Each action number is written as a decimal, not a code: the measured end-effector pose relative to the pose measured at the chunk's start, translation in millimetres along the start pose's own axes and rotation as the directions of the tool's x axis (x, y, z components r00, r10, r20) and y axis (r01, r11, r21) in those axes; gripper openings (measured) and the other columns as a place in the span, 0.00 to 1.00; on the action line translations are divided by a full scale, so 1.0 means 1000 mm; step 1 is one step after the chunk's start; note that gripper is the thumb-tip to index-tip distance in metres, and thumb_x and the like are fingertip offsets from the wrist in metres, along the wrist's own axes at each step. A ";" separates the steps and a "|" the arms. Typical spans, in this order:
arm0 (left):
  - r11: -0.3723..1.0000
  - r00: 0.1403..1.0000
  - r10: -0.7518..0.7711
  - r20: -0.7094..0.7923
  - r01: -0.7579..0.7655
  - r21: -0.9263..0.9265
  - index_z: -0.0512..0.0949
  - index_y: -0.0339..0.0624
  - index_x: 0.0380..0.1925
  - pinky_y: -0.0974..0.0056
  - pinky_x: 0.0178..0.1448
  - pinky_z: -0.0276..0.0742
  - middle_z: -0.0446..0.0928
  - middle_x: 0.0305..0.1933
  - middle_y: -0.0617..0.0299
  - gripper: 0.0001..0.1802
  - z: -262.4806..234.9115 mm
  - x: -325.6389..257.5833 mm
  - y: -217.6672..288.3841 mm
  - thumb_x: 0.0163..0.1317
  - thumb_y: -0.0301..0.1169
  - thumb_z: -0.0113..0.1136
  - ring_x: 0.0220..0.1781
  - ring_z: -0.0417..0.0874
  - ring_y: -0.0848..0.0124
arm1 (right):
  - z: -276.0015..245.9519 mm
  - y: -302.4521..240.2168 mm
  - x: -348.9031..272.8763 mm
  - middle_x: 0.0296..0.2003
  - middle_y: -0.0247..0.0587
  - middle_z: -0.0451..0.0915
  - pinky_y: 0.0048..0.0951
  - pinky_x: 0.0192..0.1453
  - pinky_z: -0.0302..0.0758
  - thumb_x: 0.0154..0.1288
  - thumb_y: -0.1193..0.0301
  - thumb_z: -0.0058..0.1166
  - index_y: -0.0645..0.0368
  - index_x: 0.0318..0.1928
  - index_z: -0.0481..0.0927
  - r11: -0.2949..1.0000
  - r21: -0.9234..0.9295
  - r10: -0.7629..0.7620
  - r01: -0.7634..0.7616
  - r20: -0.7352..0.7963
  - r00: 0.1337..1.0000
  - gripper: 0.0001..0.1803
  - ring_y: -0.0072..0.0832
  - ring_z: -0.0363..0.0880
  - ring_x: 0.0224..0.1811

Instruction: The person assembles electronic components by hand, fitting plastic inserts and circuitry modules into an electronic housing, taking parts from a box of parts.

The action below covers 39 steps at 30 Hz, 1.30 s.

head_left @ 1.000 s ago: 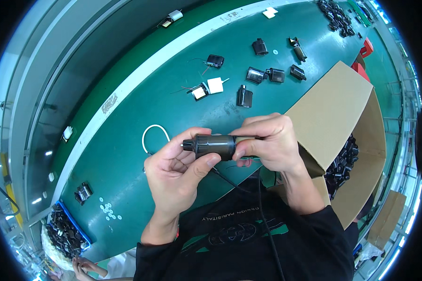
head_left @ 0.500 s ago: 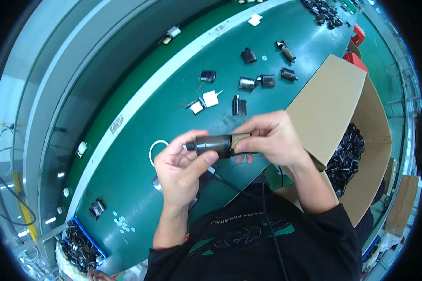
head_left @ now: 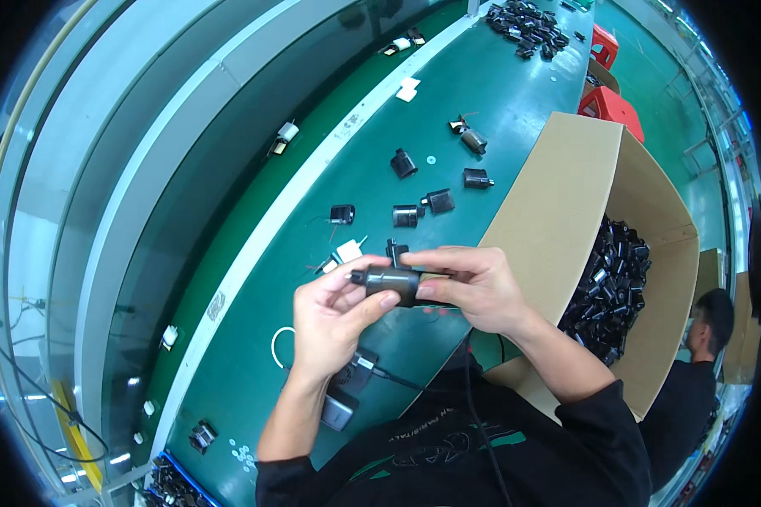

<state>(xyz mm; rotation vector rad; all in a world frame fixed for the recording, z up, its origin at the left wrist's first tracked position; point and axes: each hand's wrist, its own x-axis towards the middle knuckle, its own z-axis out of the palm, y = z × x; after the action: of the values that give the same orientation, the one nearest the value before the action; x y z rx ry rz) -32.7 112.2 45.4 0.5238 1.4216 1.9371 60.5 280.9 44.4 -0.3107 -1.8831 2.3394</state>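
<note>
Over the green worktable, both my hands meet at a dark translucent plastic shell with a narrow spout on its left end. Thumb and fingers of my left hand are closed round the shell's spout side. My right hand pinches a tan insert at the shell's right end, and the fingers cover most of it. How deep the insert sits in the shell cannot be seen. Just beyond the hands lie another dark shell and a white block with thin wires.
At my right stands an open cardboard box holding many black pieces. Several dark shells are scattered ahead, with a heap farther off. A cabled grey device lies near my left wrist. A co-worker is beyond the box.
The view has shifted, so the table items appear lower and farther left. The shell and the insert stay in my hands, with less of the tan insert showing now.
</note>
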 end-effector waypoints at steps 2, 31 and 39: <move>0.997 0.995 -0.073 0.071 0.073 -0.011 0.72 0.26 0.50 0.69 0.50 0.78 0.78 0.44 0.52 0.20 0.008 0.021 0.000 0.56 0.15 0.61 0.45 0.81 0.71 | -0.018 -0.004 -0.003 0.33 0.36 0.80 0.19 0.33 0.74 0.60 0.79 0.58 0.66 0.47 0.79 0.999 -0.022 0.022 -0.023 -0.036 0.999 0.14 0.15 0.76 0.32; 0.732 0.722 0.164 -0.672 0.367 0.574 0.78 0.33 0.43 0.77 0.34 0.69 0.78 0.32 0.66 0.19 -0.368 0.259 0.013 0.59 0.38 0.63 0.29 0.73 0.82 | -0.284 0.051 0.568 0.60 0.40 0.67 0.41 0.60 0.69 0.53 0.80 0.50 0.45 0.64 0.64 -0.433 -0.901 -0.307 0.015 0.163 0.938 0.36 0.45 0.67 0.59; -0.089 0.718 0.572 -0.397 0.535 0.840 0.78 0.36 0.46 0.60 0.53 0.71 0.79 0.40 0.54 0.24 -0.350 0.285 -0.005 0.57 0.43 0.62 0.47 0.77 0.60 | -0.287 0.037 0.563 0.46 0.44 0.75 0.38 0.57 0.71 0.49 0.79 0.50 0.52 0.53 0.75 -0.335 -0.922 -0.260 0.195 0.289 0.921 0.26 0.43 0.73 0.51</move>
<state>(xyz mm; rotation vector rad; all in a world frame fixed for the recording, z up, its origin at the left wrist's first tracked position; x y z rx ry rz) -462.1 80.8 -92.2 0.3196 3.4663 0.3389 -417.5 670.9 -96.5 -0.0022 -2.8974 -0.1808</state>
